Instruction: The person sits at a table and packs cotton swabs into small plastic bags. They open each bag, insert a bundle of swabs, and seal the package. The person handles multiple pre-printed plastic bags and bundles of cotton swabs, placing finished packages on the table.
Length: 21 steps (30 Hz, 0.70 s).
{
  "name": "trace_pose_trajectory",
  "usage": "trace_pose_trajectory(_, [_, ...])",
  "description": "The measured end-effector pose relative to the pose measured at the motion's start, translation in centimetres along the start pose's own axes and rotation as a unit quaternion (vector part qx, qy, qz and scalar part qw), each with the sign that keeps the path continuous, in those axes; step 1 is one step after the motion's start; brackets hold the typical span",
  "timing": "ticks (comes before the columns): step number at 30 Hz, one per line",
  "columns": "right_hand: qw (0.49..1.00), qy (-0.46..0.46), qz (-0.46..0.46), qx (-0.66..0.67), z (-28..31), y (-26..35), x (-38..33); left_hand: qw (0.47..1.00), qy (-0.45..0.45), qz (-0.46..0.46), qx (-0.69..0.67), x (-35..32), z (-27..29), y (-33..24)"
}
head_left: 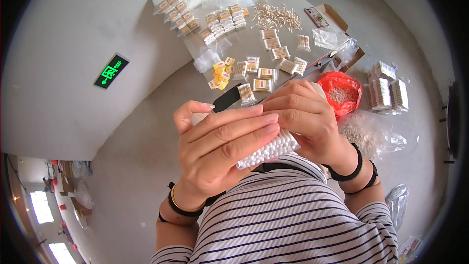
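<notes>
My left hand (220,146) and my right hand (303,117) together hold a tight bundle of cotton swabs (268,150) close to my chest; its white tips show below my left fingers. My left fingers wrap across the front of the bundle, and my right hand covers its far side. On the grey table (146,132) beyond them lie small clear packs of swabs (264,74), a black flat object (227,99) and a cluster of small yellow packets (221,73).
Further back lie rows of packed swabs in clear bags (224,19), a loose heap of swabs (276,17) and a phone (316,17). To the right are a red bag (340,93), a clear bag of swabs (371,134) and stacked packs (388,88).
</notes>
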State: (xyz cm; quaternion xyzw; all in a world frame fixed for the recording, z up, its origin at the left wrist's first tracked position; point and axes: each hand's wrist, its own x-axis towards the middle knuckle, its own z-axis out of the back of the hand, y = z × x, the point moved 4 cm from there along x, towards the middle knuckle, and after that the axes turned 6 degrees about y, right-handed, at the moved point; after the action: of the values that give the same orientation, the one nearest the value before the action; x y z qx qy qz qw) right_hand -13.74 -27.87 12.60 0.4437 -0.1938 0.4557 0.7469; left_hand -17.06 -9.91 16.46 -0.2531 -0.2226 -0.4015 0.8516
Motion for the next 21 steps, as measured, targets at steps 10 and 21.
trace_pose_trajectory(10, [0.988, 0.092, -0.067, 0.107, -0.2, 0.2, -0.1, 0.988, 0.055, 0.025, -0.14, 0.2, 0.2, 0.6])
trace_pose_trajectory(21, [0.967, 0.138, -0.097, 0.19, -1.5, -1.2, 0.7, 0.999, -0.015, 0.02, -0.045, -0.7, 0.9, 1.0])
